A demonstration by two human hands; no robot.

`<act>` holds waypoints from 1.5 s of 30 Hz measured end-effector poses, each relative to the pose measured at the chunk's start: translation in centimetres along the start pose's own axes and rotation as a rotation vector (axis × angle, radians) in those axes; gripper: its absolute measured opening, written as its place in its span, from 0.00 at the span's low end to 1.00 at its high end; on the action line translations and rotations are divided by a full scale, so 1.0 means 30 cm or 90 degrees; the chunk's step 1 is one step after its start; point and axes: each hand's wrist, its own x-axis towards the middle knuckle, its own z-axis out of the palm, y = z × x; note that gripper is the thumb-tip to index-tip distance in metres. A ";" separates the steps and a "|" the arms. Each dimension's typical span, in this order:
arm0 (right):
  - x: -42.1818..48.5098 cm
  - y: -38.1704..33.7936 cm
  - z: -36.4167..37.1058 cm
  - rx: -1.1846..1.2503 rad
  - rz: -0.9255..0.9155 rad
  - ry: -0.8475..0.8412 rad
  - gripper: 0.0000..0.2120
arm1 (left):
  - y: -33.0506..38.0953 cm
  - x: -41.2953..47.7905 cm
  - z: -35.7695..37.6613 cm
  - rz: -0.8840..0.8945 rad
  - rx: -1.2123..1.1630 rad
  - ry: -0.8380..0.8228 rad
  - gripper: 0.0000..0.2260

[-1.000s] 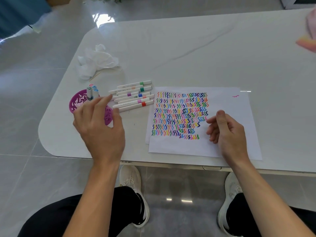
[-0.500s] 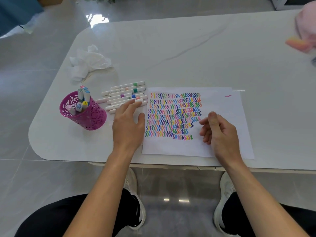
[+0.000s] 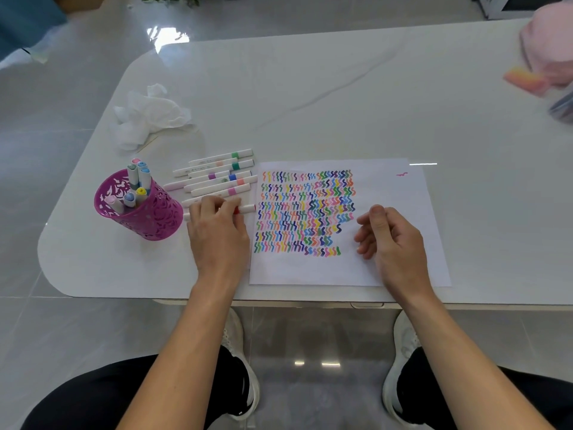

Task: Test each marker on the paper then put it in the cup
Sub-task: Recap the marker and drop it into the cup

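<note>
A white paper covered with rows of coloured squiggles lies near the table's front edge. Left of it lie several white markers with coloured bands, side by side. A magenta cut-out cup stands further left with several markers upright in it. My left hand curls its fingers round the nearest marker, the one with a red band, which still lies on the table. My right hand rests on the paper's right part with loosely curled fingers and holds nothing.
A crumpled white tissue lies behind the cup. A pink object and an orange-pink thing sit at the table's far right. The rounded table corner is left of the cup. My knees and shoes show below the front edge.
My left hand moved right from the cup to the row of markers and closed its fingers on the nearest one. My right hand stayed on the paper.
</note>
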 end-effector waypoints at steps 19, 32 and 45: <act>-0.018 -0.014 -0.001 -0.001 -0.046 -0.014 0.11 | 0.136 -0.033 -0.083 0.026 -0.349 0.013 0.09; -0.055 -0.078 0.008 -0.068 -0.168 -0.152 0.11 | 0.235 -0.127 -0.050 0.000 -0.734 -0.268 0.12; -0.040 -0.050 -0.066 -0.445 -0.295 -0.213 0.07 | 0.209 -0.159 0.014 0.164 -0.327 -0.380 0.05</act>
